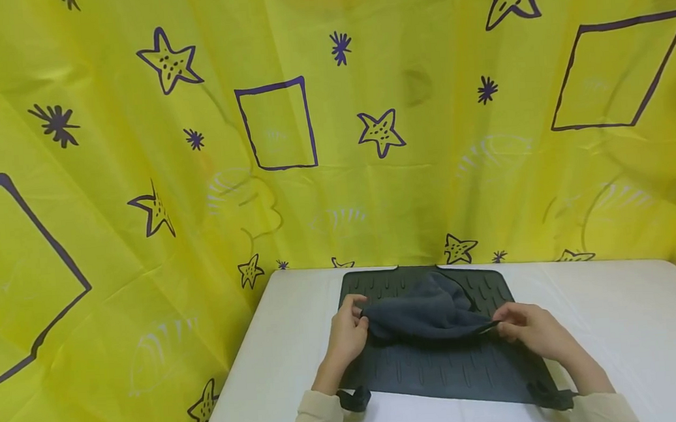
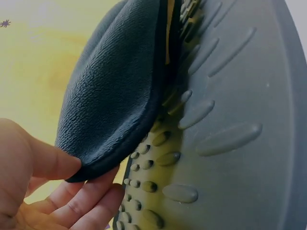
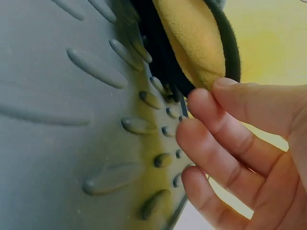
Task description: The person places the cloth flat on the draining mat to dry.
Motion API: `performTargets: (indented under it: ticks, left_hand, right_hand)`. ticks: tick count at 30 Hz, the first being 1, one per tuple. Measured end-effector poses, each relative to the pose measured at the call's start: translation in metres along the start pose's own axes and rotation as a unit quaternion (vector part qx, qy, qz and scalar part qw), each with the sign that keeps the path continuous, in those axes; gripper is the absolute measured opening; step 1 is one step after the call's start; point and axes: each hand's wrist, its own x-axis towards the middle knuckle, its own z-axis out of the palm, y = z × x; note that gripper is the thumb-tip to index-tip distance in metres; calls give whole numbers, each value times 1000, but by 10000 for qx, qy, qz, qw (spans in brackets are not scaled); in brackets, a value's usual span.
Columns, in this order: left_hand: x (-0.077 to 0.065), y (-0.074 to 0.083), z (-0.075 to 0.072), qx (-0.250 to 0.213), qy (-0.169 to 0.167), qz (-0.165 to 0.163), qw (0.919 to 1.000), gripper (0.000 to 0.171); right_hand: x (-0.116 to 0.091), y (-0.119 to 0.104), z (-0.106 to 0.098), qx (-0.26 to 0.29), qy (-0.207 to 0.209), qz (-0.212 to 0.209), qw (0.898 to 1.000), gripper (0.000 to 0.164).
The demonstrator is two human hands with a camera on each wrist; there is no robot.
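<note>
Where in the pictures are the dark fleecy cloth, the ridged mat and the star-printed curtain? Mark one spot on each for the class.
Dark fleecy cloth (image 1: 419, 318): head view, middle of its dark side.
Ridged mat (image 2: 235, 179): left wrist view, flat surface between ridges.
Star-printed curtain (image 1: 333, 103): head view, bare yellow between printed shapes.

A white table (image 1: 622, 322) bears a dark grey mat (image 1: 437, 371) with raised ridges.

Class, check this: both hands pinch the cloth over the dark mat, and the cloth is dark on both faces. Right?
Not both faces: the right wrist view shows the cloth has a yellow face as well as a dark one. The rest stands: the left hand and right hand pinch it over the dark mat.
</note>
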Motion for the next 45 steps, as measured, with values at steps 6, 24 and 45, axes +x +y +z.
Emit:
performTargets:
  ticks: [6,24,45]
  left_hand:
    - [1,-1,-1,-140,139,-186,9996,37]
    - [-1,-8,-24,492,-664,-360,9959,32]
    - [-2,-7,-23,933,-743,-506,9916,22]
  right_hand:
    - [-1,3,-3,273,-358,-156,9989,9]
    - [4,-9,7,114,-1018,189,9946,11]
    - [1,-14,16,-591,-888,220,9941,11]
